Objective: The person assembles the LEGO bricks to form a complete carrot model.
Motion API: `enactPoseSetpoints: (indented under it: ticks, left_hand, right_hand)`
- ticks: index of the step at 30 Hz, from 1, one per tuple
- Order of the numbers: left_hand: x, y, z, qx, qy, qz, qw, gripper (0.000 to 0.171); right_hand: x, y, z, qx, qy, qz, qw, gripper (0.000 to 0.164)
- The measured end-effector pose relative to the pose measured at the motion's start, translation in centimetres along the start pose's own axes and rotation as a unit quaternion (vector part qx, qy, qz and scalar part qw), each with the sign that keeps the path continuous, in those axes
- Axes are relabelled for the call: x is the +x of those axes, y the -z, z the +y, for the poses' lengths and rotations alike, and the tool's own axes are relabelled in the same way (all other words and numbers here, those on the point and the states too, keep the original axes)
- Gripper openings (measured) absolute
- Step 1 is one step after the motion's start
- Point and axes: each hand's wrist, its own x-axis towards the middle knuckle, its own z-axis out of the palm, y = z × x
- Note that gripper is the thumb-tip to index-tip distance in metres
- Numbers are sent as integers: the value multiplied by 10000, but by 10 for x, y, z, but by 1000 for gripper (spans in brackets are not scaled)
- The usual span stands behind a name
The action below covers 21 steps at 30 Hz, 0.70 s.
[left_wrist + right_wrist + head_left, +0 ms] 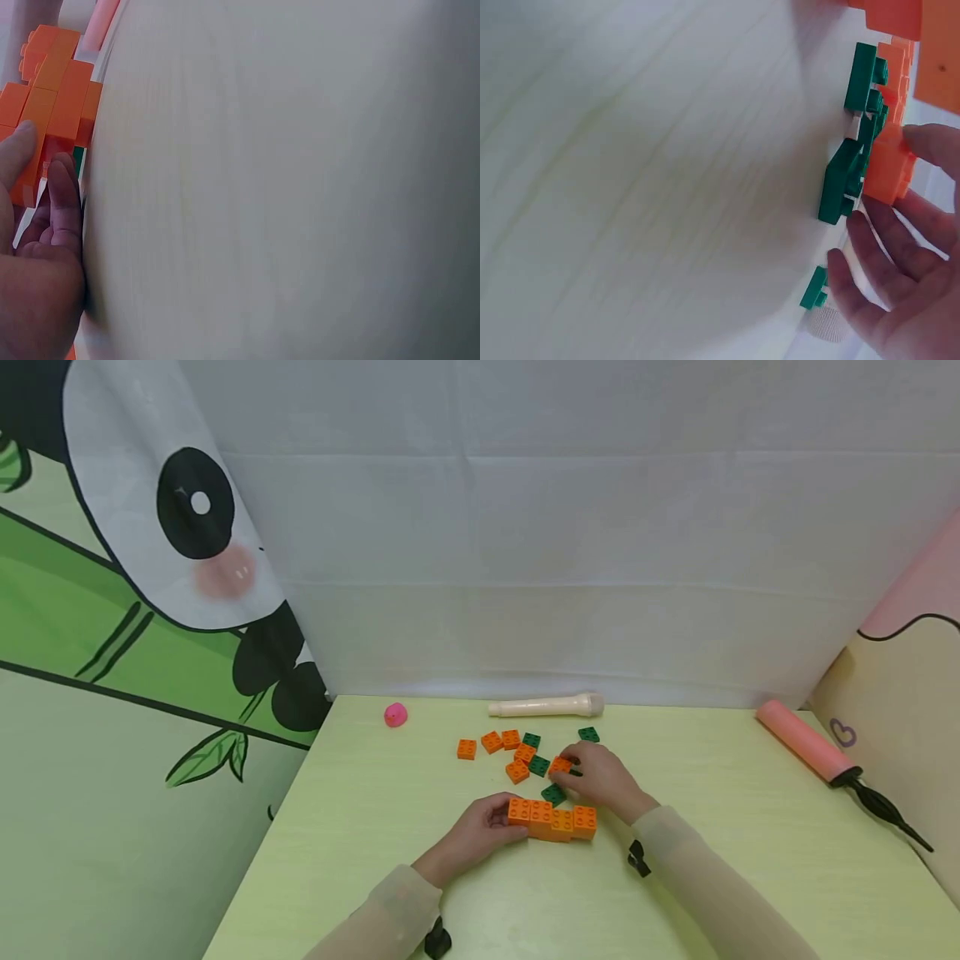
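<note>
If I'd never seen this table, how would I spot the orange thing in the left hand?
Start at the pale yellow-green table and find the person's left hand. Its thumb and fingers hold one end of the orange block, just nearer than the scattered small bricks. Unlike those, it is a long row of several orange bricks joined together.

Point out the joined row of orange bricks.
In the head view, the joined orange bricks are low and just right of centre, held at their left end by the left hand, with a green brick just behind them.
</note>
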Motion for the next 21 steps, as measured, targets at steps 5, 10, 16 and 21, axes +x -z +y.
enactPoseSetpoints:
  ticks: [5,10,16,21]
  left_hand:
    - [0,0,-1,5,4,13,10000,35]
    - [0,1,-3,15,-55,1,10000,36]
    - [0,1,-4,62,-183,-45,9998,36]
    - [0,0,-4,81,-213,-1,9997,35]
  right_hand:
    - [-10,7,0,-61,188,234,9995,40]
    - [-18,10,3,3,506,390,9980,37]
    - [-30,14,3,528,947,312,9936,33]
    - [-44,15,-3,754,1317,172,9883,33]
